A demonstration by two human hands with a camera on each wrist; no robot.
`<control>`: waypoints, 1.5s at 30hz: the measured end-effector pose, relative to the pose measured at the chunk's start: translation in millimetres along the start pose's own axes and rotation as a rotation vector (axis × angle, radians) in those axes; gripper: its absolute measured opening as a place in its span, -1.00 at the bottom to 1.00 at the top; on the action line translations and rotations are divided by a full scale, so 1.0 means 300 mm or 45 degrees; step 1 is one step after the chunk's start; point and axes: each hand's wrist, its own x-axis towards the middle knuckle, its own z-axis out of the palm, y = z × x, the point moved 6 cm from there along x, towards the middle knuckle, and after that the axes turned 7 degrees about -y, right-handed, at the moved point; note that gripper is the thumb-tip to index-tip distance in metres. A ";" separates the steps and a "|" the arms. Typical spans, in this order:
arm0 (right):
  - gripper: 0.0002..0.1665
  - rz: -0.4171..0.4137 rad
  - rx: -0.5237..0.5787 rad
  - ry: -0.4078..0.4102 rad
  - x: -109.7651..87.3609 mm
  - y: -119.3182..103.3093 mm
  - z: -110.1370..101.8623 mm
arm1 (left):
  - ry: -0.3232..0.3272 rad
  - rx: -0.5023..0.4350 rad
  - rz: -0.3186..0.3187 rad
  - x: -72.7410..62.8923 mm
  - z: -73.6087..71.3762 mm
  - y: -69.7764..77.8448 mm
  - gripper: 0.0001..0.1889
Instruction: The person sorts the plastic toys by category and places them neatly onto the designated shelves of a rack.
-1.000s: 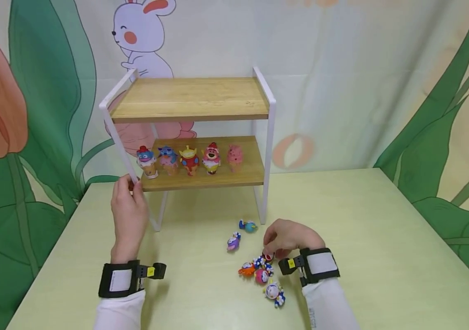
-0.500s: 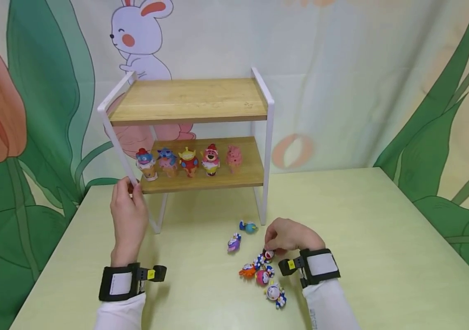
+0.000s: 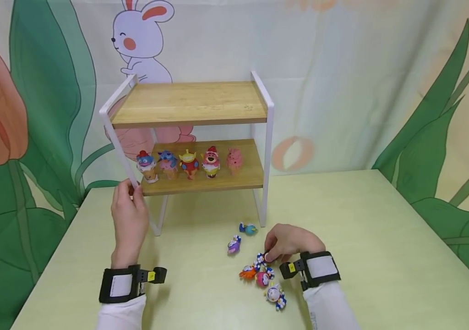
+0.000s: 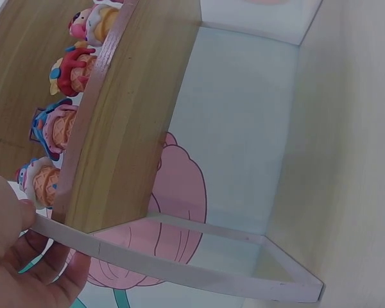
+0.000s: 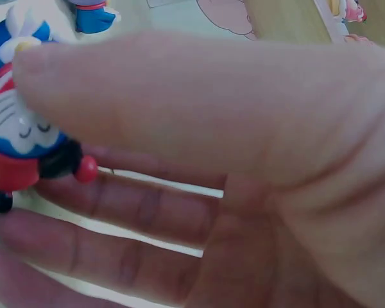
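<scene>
My left hand [image 3: 129, 217] grips the white metal post [image 3: 120, 149] of a two-tier shelf at its left side, near the lower board. In the left wrist view, the thumb and fingers lie around that post. Low over the table, my right hand [image 3: 294, 242] pinches a small cartoon figurine [image 5: 22, 131] with a blue-and-white whiskered face and a red body. The thumb covers part of it in the right wrist view. Close by lie an orange figurine [image 3: 248, 272], a pink one [image 3: 262, 278] and a white-faced one [image 3: 273, 292].
Several ice-cream-cone figurines, among them a red-and-yellow one [image 3: 188, 164], stand in a row on the lower board [image 3: 201, 184]. The upper board [image 3: 189, 103] is above them. A purple figurine [image 3: 233, 246] and a teal one [image 3: 250, 229] lie before the shelf's right leg.
My right hand has dropped slightly toward me, and its fingers now cover more of the red-and-blue figurine. The left hand keeps its hold on the post. The head view has tilted a little.
</scene>
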 end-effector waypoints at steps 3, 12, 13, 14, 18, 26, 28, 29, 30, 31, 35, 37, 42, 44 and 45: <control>-0.93 -0.009 0.019 0.006 0.001 0.003 0.001 | 0.001 0.008 0.006 -0.003 -0.001 -0.003 -0.69; -0.90 -0.027 0.040 0.125 -0.009 0.005 -0.038 | 0.028 0.017 0.040 -0.001 -0.003 -0.003 -0.71; -0.88 -0.027 0.030 0.140 -0.011 0.006 -0.044 | 0.025 0.017 0.033 -0.001 -0.002 -0.004 -0.70; -0.87 -0.026 0.012 0.153 -0.013 0.005 -0.049 | 0.024 0.017 0.028 -0.002 -0.001 -0.005 -0.70; -0.81 -0.041 -0.052 0.214 -0.025 0.001 -0.074 | 0.023 0.007 0.016 -0.001 0.000 0.000 -0.69; -0.81 -0.163 -0.150 0.342 -0.051 -0.023 -0.110 | 0.015 0.007 -0.001 -0.007 -0.002 -0.002 -0.69; -0.83 -0.167 -0.146 0.366 -0.057 -0.024 -0.115 | 0.011 0.008 -0.010 -0.007 0.000 -0.004 -0.69; -0.84 -0.164 -0.142 0.378 -0.061 -0.025 -0.117 | 0.008 0.009 -0.011 -0.007 0.001 -0.004 -0.69; -0.85 -0.167 -0.139 0.389 -0.065 -0.027 -0.119 | 0.005 0.008 -0.009 -0.005 0.003 -0.003 -0.69; -0.85 -0.173 -0.135 0.399 -0.068 -0.031 -0.121 | 0.005 0.009 -0.009 -0.005 0.003 -0.003 -0.69; -0.85 -0.224 -0.147 0.441 -0.086 -0.055 -0.129 | 0.009 0.006 -0.005 -0.005 0.001 -0.004 -0.69; -0.84 -0.254 -0.163 0.466 -0.097 -0.066 -0.134 | 0.014 0.001 0.001 -0.005 0.001 -0.002 -0.70; -0.78 -0.296 -0.198 0.518 -0.129 -0.093 -0.149 | 0.023 -0.006 0.014 -0.005 0.002 -0.001 -0.71; -0.76 -0.303 -0.199 0.532 -0.143 -0.104 -0.155 | 0.023 -0.007 0.009 -0.005 0.003 -0.001 -0.71; -0.75 -0.305 -0.197 0.540 -0.150 -0.109 -0.159 | 0.022 -0.010 0.008 -0.005 0.004 -0.002 -0.71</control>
